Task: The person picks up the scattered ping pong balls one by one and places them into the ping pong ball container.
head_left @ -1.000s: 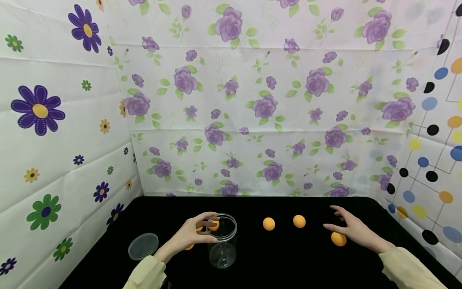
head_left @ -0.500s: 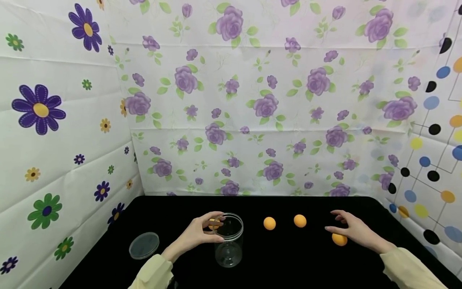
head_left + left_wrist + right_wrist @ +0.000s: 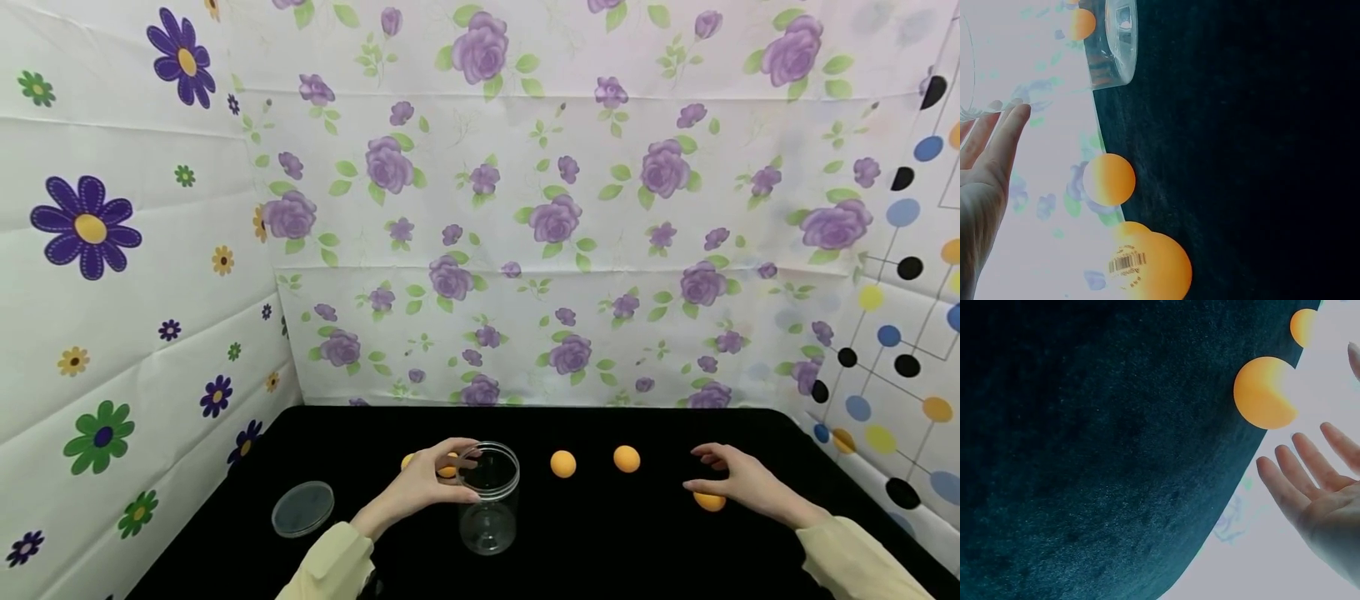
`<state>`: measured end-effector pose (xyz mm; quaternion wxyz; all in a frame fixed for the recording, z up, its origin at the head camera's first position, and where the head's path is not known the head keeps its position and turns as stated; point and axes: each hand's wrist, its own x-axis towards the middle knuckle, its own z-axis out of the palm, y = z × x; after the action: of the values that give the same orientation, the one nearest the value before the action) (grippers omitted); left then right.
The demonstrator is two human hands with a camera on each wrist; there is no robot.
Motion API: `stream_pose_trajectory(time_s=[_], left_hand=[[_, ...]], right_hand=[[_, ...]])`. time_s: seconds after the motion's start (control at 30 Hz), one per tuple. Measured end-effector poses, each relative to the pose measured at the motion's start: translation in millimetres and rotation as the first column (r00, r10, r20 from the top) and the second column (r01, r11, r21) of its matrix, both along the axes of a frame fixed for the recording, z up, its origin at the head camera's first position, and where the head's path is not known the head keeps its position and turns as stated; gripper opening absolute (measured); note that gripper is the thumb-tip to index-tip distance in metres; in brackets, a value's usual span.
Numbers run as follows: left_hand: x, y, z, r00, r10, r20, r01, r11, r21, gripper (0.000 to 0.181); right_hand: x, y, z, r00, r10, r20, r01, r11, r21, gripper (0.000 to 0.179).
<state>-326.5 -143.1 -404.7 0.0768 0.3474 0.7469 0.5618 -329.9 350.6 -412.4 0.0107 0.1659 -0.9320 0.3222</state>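
Observation:
My left hand [image 3: 416, 483] holds a clear, lidless jar [image 3: 489, 525] near its rim, thumb on the near side and fingers on the far side. The jar stands upright; I cannot tell whether its base touches the black cloth. Orange table tennis balls [image 3: 448, 467] lie behind this hand; in the left wrist view one ball [image 3: 1157, 269] bears a barcode print. My right hand [image 3: 753, 487] hovers, fingers apart and loosely bent, over an orange ball [image 3: 710, 502] that it partly hides. In the right wrist view that palm [image 3: 1335, 506] has nothing in it.
Two more orange balls, one nearer the jar [image 3: 563, 464] and one farther right [image 3: 627, 458], lie between my hands. A round clear lid [image 3: 303, 509] lies at the left on the black tablecloth [image 3: 600, 542]. Patterned cloth walls [image 3: 480, 250] stand behind and at both sides.
My left hand has moved to the right with the jar. The right hand has shifted slightly right and down, covering more of the ball beneath it.

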Motion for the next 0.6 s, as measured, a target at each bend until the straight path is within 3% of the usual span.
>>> stream_pose_trajectory(time_s=[0.3, 0.6], left_hand=[[-1.6, 9.4, 0.1, 0.999, -0.026, 0.033, 0.025, 0.999, 0.041, 0.062], [-1.7, 19.6, -2.0, 0.999, -0.035, -0.018, 0.036, 0.998, 0.043, 0.062]], right_hand=[[-0.8, 3.0, -4.1, 1.0, 0.012, 0.003, -0.012, 1.0, -0.002, 0.058], [2.6, 3.8, -4.0, 1.0, 0.014, 0.008, -0.014, 1.0, 0.01, 0.056]])
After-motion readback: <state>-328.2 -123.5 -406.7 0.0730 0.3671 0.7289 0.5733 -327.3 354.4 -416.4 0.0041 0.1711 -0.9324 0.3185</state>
